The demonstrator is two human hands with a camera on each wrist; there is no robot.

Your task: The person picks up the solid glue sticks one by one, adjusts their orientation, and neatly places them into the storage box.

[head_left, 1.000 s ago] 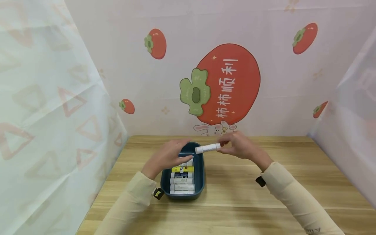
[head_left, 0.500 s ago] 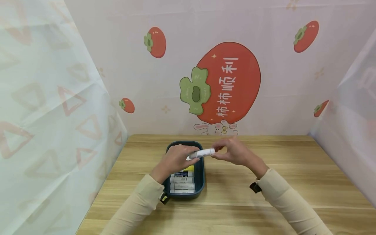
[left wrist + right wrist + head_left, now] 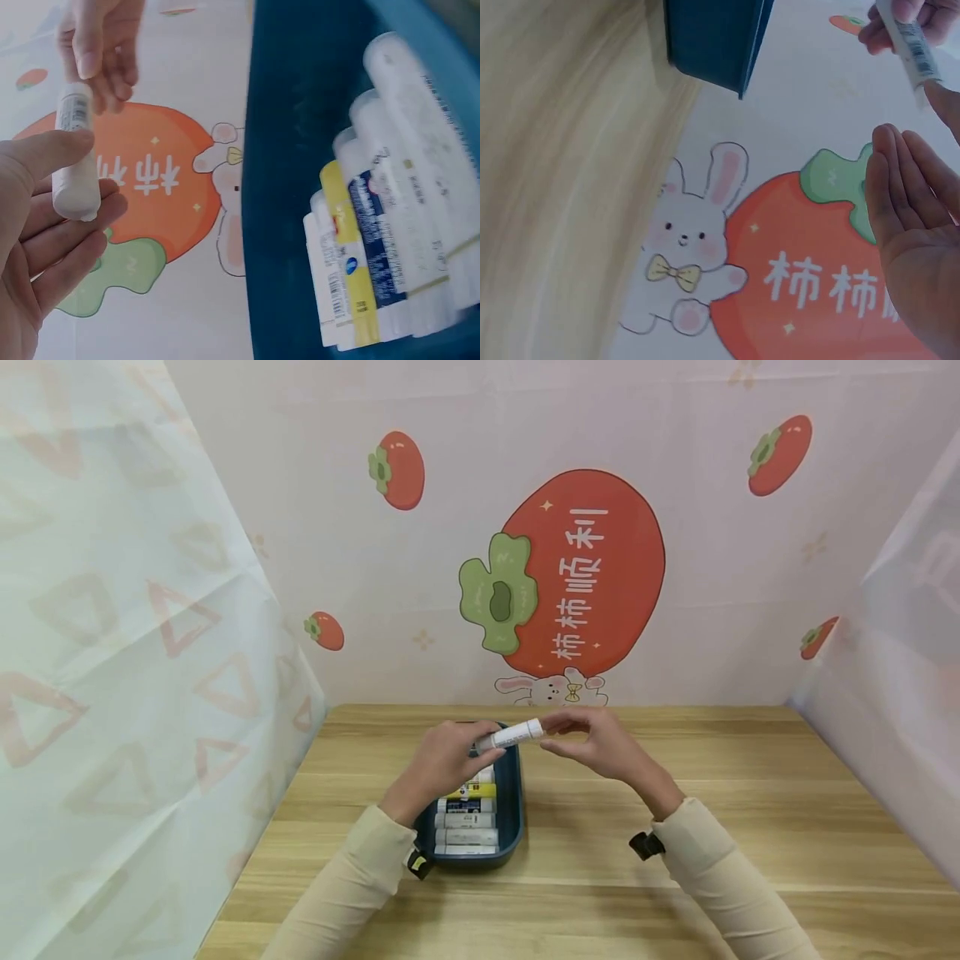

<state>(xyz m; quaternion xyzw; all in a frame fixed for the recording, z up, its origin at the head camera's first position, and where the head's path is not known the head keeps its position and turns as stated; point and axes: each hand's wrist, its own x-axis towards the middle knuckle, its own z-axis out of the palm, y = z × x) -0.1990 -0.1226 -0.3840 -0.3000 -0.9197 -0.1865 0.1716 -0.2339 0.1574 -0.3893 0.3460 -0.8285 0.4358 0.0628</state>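
A white glue stick (image 3: 516, 734) is pinched at one end between thumb and fingers of my left hand (image 3: 444, 762), above the far part of a dark blue bin (image 3: 513, 827). In the left wrist view the glue stick (image 3: 76, 176) has a barcode label, and the left thumb lies across it. My right hand (image 3: 606, 745) is at the other end, its thumb and fingers spread apart. The right wrist view shows that hand (image 3: 922, 217) with extended fingers, the thumb tip right by the end of the glue stick (image 3: 911, 49).
Several glue sticks lie side by side in the bin, mostly white, with a yellow one (image 3: 349, 255) and a navy-labelled one (image 3: 377, 240). The bin stands on a wood-grain table (image 3: 645, 877). A printed backdrop (image 3: 705, 568) rises behind, with side sheets left and right.
The left hand has come over to the glue stick and taken hold of its end. The right hand, which held it, has loosened its fingers, and the glue stick has shifted slightly left.
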